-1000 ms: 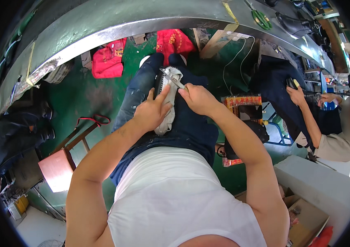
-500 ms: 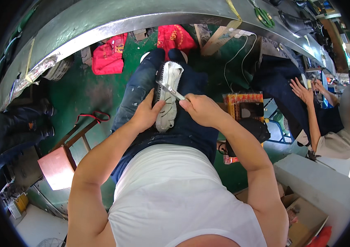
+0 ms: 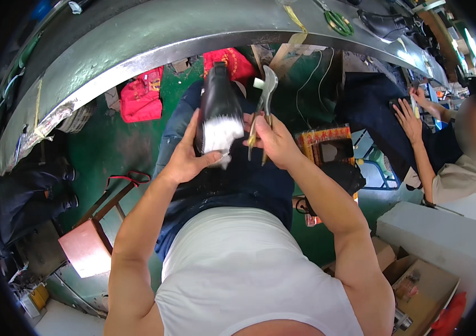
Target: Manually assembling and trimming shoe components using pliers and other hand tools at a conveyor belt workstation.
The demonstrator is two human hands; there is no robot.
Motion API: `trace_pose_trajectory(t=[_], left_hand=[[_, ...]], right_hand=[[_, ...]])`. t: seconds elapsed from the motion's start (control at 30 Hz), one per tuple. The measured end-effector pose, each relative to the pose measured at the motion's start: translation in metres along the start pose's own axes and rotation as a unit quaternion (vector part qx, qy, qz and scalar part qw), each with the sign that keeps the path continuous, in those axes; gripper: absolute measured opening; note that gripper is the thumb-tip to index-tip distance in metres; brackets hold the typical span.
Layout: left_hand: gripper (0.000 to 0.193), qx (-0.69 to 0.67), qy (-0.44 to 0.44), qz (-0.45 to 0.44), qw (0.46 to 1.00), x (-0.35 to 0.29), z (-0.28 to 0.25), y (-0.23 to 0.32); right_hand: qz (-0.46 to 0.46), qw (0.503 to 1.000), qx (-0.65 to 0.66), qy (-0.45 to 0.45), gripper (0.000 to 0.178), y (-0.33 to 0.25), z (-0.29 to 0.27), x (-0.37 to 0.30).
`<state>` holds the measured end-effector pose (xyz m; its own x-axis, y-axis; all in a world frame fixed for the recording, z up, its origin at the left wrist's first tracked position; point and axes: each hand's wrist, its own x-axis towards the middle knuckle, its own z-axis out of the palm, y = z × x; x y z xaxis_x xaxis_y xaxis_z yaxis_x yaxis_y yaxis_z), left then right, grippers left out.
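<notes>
Above my lap I see a black shoe upper (image 3: 219, 101), its dark side turned up and a white, ragged-edged end toward me. My left hand (image 3: 183, 159) is closed on that white end, with the thumb across it and the fingers along the left side. Just to the right, my right hand (image 3: 276, 143) grips a pair of metal lasting pliers (image 3: 271, 84) by the handles, which stand apart. The plier jaws point away from me, and a pale knob sticks out beside them. The pliers are close to the upper; the right fingertips almost reach its edge.
A long metal-edged workbench (image 3: 154, 47) curves across the front. Red bags (image 3: 141, 98) lie on the green floor below it. At left stands a brown stool (image 3: 85, 246). A co-worker (image 3: 462, 151) sits at right, near a patterned box (image 3: 324, 143). Behind me is an open carton (image 3: 425, 297).
The shoe upper has been turned over from its pale underside to its black outer side and lifted. The pliers have come off it and swung upright, to the right.
</notes>
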<state>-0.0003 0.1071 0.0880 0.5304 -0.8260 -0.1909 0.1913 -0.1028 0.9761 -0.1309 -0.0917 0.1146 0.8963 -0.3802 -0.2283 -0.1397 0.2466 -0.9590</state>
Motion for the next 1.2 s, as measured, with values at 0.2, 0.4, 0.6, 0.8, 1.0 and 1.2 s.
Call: trace_pose_trajectory(t=[0.2,0.4,0.6,0.8,1.0,1.2], left_hand=[[0.128,0.067,-0.116,0.009,0.991,0.007,-0.011,-0.015],[0.13,0.05,-0.198,-0.031,0.978,-0.01,-0.027,0.024],[0.122,-0.163,-0.149,-0.082,0.972,-0.029,-0.004,0.065],[0.069,-0.181,-0.012,-0.113,0.977,-0.031,0.01,0.062],[0.053,-0.24,0.037,-0.143,0.959,-0.047,-0.006,0.065],[0.071,-0.28,0.09,0.065,0.954,-0.065,-0.049,0.122]], right_hand=[[0.014,0.996,-0.069,-0.05,0.043,0.005,0.012,-0.004],[-0.003,0.997,-0.059,-0.055,0.045,0.013,0.018,-0.009],[-0.051,0.992,-0.09,-0.066,0.051,0.015,0.033,-0.015],[-0.05,0.981,-0.169,-0.079,0.06,0.015,0.037,-0.019],[0.05,0.973,-0.167,-0.151,0.047,-0.017,0.03,-0.02],[-0.176,0.927,-0.33,-0.007,0.034,-0.057,-0.001,0.03]])
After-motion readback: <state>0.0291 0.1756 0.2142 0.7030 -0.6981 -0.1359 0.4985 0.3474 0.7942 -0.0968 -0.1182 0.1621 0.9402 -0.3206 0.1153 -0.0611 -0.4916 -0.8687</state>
